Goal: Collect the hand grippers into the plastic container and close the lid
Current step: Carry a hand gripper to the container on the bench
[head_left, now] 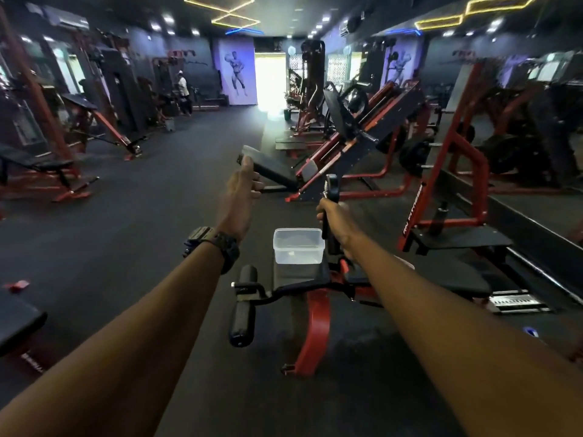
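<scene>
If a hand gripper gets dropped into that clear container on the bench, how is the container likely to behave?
The container looks thin-walled, clear and empty, so probably light and apt to slide. It stands on the bench pad near its end, so a nudge might shift it off. Its broad, low shape makes tipping less likely.

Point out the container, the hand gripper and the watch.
container [298,250], head view, front wall
hand gripper [332,187], head view, coil end above the fist
watch [202,235], head view, face
</scene>
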Motion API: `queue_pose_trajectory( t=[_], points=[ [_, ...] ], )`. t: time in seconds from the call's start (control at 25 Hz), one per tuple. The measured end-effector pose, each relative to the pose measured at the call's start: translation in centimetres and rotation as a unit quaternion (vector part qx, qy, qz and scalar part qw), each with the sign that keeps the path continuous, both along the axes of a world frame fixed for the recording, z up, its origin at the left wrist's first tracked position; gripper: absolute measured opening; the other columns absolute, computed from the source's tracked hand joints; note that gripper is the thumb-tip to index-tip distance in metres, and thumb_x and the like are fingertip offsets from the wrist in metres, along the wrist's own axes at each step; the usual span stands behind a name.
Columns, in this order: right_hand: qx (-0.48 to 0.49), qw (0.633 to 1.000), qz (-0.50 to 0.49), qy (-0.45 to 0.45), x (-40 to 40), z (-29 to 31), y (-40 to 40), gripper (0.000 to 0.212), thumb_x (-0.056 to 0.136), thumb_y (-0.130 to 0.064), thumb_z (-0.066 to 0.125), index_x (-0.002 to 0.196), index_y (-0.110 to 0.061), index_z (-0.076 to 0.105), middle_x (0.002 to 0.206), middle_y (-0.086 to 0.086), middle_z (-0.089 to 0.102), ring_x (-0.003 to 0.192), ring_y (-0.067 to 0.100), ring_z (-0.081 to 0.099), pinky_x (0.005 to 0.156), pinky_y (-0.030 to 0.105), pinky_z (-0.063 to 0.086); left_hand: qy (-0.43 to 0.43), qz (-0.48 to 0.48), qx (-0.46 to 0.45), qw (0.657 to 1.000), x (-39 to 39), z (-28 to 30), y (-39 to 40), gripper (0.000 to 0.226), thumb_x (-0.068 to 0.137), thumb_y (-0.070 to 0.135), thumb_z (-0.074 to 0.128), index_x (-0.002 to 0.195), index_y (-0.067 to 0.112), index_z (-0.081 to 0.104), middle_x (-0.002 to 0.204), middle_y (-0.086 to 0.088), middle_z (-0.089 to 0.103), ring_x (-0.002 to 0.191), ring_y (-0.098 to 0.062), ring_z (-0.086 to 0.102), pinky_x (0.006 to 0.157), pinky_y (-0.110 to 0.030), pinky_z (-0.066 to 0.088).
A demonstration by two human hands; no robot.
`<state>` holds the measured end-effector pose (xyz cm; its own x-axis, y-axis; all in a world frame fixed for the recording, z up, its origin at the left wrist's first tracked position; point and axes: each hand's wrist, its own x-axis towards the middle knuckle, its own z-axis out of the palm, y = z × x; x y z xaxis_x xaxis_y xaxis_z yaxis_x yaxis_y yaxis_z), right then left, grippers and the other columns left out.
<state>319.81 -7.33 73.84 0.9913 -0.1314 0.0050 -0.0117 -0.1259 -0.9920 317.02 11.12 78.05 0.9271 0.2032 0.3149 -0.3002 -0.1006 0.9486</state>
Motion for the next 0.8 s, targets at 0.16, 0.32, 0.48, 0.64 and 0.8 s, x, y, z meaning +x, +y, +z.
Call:
queue_pose_trajectory(
  t=[0.16, 0.32, 0.48, 0.64, 0.8],
  points=[
    [0.002, 0.999, -0.022, 0.044, 11.8, -4.1, 1.5, 0.041, 0.051, -0.050, 0.061, 0.078, -0.018, 0.060, 0.071, 0.000, 0.056, 0.070, 0.019, 0.050, 0.075, 0.043, 0.041, 0.033, -0.023, -0.003, 0.999, 11.7, -2.4, 2.0, 0.080, 0.074, 0.085, 0.033, 0.105, 0.019, 0.066, 0.102, -0.004, 0.068, 0.091, -0.018, 0.060, 0.077, -0.032, 0.044],
    [0.008, 0.997, -0.014, 0.078, 20.3, -5.8, 3.3, 0.045, 0.051, -0.050, 0.059, 0.081, -0.016, 0.056, 0.079, 0.004, 0.053, 0.071, 0.017, 0.046, 0.076, 0.041, 0.038, 0.058, -0.052, -0.010, 0.997, 21.4, -3.8, 3.6, 0.078, 0.067, 0.087, 0.036, 0.097, 0.022, 0.067, 0.100, -0.003, 0.066, 0.089, -0.017, 0.059, 0.077, -0.031, 0.044],
    [-0.010, 0.995, 0.006, 0.102, 27.2, -7.4, 3.9, 0.018, 0.084, -0.035, 0.051, 0.078, -0.018, 0.051, 0.085, 0.008, 0.048, 0.076, 0.017, 0.042, 0.077, 0.037, 0.035, 0.086, -0.069, -0.016, 0.994, 29.9, -5.8, 3.5, 0.075, 0.075, 0.080, 0.035, 0.105, 0.018, 0.064, 0.107, -0.007, 0.064, 0.091, -0.016, 0.057, 0.075, -0.027, 0.043],
    [-0.033, 0.987, 0.023, 0.157, 34.9, -11.2, 3.6, 0.020, 0.090, -0.034, 0.048, 0.079, -0.018, 0.049, 0.081, 0.004, 0.047, 0.074, 0.017, 0.043, 0.071, 0.034, 0.037, 0.116, -0.052, -0.006, 0.992, 37.0, -9.1, 3.4, 0.070, 0.080, 0.073, 0.032, 0.106, 0.016, 0.064, 0.105, -0.007, 0.065, 0.093, -0.018, 0.058, 0.081, -0.030, 0.046],
    [-0.057, 0.975, 0.053, 0.207, 43.1, -16.2, 3.6, 0.023, 0.090, -0.041, 0.059, 0.094, -0.019, 0.062, 0.084, 0.001, 0.057, 0.083, 0.021, 0.054, 0.072, 0.034, 0.042, 0.154, -0.016, 0.009, 0.988, 44.8, -12.9, 3.6, 0.071, 0.083, 0.074, 0.029, 0.107, 0.018, 0.065, 0.107, -0.005, 0.068, 0.096, -0.020, 0.062, 0.089, -0.041, 0.048]
  ],
)
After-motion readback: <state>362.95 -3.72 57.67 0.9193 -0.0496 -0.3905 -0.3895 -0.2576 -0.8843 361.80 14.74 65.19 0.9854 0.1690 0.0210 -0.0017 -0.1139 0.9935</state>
